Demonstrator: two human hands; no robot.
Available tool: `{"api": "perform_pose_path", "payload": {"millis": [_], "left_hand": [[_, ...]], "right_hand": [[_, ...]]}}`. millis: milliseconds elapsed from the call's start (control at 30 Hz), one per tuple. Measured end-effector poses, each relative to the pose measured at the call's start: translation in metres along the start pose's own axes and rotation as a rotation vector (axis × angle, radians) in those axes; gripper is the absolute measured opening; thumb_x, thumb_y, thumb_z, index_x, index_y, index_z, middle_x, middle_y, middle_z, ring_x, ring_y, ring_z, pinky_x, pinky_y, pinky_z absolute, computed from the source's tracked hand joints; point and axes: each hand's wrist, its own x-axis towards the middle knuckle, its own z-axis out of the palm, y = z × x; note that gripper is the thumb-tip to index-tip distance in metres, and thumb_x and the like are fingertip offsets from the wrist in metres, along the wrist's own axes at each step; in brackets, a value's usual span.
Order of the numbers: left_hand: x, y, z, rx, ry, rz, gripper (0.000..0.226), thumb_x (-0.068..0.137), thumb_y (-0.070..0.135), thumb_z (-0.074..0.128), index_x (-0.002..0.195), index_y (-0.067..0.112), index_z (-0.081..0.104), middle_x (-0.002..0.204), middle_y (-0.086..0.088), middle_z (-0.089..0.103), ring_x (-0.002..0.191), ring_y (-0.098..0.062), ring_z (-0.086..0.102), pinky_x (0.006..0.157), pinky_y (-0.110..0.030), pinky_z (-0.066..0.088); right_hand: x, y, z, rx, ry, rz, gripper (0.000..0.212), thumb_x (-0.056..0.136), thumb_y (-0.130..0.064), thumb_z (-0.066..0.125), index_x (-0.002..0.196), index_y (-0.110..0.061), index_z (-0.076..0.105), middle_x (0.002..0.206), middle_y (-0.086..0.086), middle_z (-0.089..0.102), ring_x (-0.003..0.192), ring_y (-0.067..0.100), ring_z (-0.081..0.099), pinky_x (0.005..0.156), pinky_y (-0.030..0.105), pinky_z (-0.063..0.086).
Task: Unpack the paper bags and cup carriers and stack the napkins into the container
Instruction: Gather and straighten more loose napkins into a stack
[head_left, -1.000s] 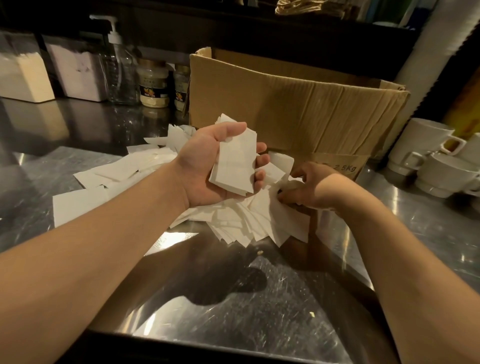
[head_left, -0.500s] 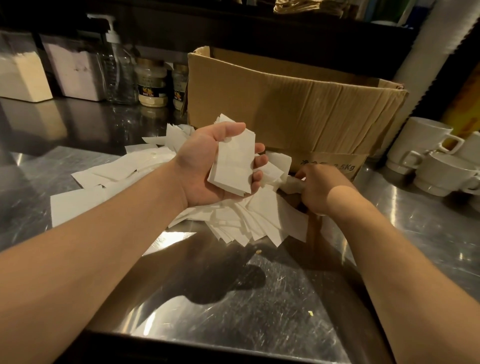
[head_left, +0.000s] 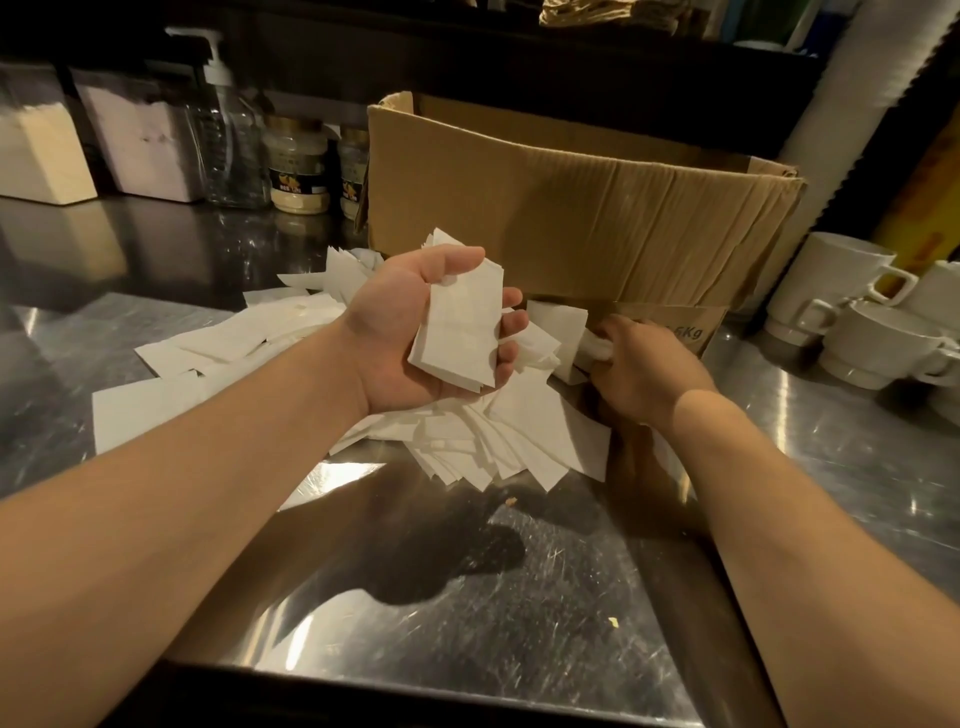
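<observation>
Head view, the only one supplied: the left hand (head_left: 415, 332) is raised palm-up over the steel worktop (head_left: 545, 597), its grip curled round a small stack of napkins (head_left: 460, 330), thumb on the top edge and fingertips wrapping the right side. The stack's long axis runs roughly away from the person, tilted slightly to the right, with its near corner hanging below the palm and its edges not fully squared. The right hand (head_left: 639, 371) is low beside the cardboard box (head_left: 571, 202), its grip closed on one crumpled napkin (head_left: 597, 349) at the right edge of the loose pile (head_left: 467, 441) fanned across the worktop. Judgement: the step in hand is gathering loose napkins onto the held stack. It would be done well by flattening each sheet, matching its long side to the stack, and tapping the edges flush before loading. No container for stacking can be identified with certainty.
</observation>
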Motion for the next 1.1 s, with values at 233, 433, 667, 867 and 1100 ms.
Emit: {"api": "perform_pose_path", "payload": {"millis": [233,433,667,867,1100], "left_hand": [[0.000,0.000,0.001,0.010,0.007,-0.004,0.056,0.078,0.043,0.061,0.126,0.014,0.061,0.098,-0.011,0.070,0.080,-0.023,0.065,0.078,-0.035,0.053],[0.000,0.000,0.001,0.007,0.020,-0.003,0.055,0.079,0.042,0.061,0.126,0.014,0.061,0.098,-0.011,0.070,0.080,-0.023,0.065,0.078,-0.035,0.053],[0.000,0.000,0.000,0.003,0.016,0.005,0.053,0.086,0.043,0.058,0.129,0.013,0.060,0.100,-0.012,0.069,0.080,-0.024,0.064,0.079,-0.036,0.052],[0.000,0.000,0.000,-0.014,-0.002,0.009,0.053,0.082,0.041,0.060,0.126,0.011,0.059,0.100,-0.013,0.066,0.081,-0.024,0.062,0.080,-0.037,0.049],[0.002,0.001,-0.003,-0.042,-0.023,0.021,0.064,0.085,0.041,0.059,0.141,0.010,0.055,0.109,-0.013,0.062,0.091,-0.026,0.060,0.098,-0.039,0.046]], "right_hand": [[-0.001,0.002,0.003,0.038,0.107,0.023,0.051,0.088,-0.010,0.063,0.137,-0.025,0.054,0.119,0.005,0.067,0.105,0.030,0.064,0.090,0.052,0.056],[-0.002,0.002,0.005,0.079,0.176,-0.029,0.028,0.096,-0.022,0.060,0.123,-0.029,0.063,0.112,-0.001,0.069,0.098,0.027,0.065,0.084,0.050,0.058],[0.000,-0.010,-0.015,0.487,0.171,0.176,0.014,0.094,-0.033,0.060,0.098,-0.021,0.064,0.101,-0.004,0.063,0.089,0.018,0.060,0.075,0.035,0.049],[-0.015,-0.023,-0.030,1.066,0.137,0.200,0.024,0.094,-0.024,0.065,0.118,-0.017,0.067,0.108,0.000,0.068,0.098,0.023,0.065,0.073,0.039,0.060],[-0.026,-0.028,-0.043,1.299,-0.193,0.038,0.013,0.091,-0.020,0.057,0.095,-0.008,0.061,0.086,0.014,0.059,0.079,0.030,0.062,0.065,0.033,0.052]]}}
